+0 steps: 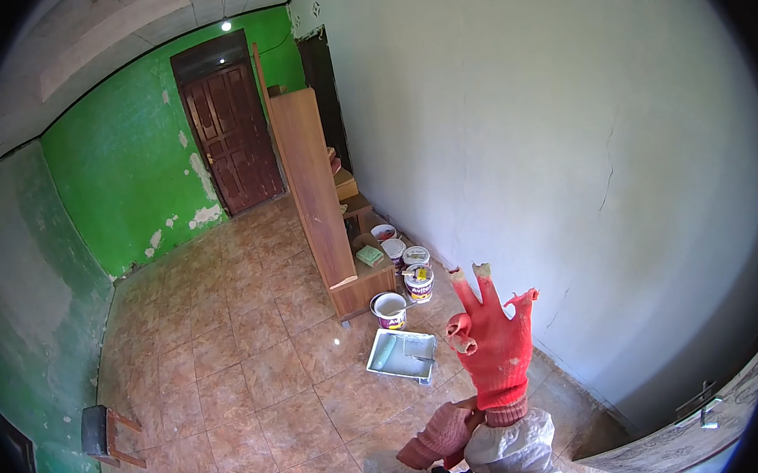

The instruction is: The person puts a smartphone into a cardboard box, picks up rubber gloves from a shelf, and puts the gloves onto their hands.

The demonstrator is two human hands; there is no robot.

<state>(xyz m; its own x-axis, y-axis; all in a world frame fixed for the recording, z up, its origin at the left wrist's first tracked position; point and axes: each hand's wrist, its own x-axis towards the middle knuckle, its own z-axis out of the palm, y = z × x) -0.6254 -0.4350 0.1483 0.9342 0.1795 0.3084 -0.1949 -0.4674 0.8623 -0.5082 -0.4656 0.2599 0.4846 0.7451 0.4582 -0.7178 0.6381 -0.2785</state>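
My right hand (499, 351) is raised in front of the wall, in a red knit work glove with worn, frayed fingertips. Two fingers point up, one spreads to the right, and the glove's tips at the left look curled. Below it, my left hand (441, 434) wears a faded pink knit glove or cuff. Its fingers close at the red glove's cuff (506, 414) by the right wrist; part of that grip is hidden. Pale, loose sleeves cover both forearms.
On the tiled floor lies a paint tray (418, 350) with a roller (386, 352). Behind it stand an open paint bucket (390, 309) and several more tubs (418, 285), beside a wooden shelf unit (309, 180). A stool (107, 436) stands left; a patterned cabinet (700, 429) stands right.
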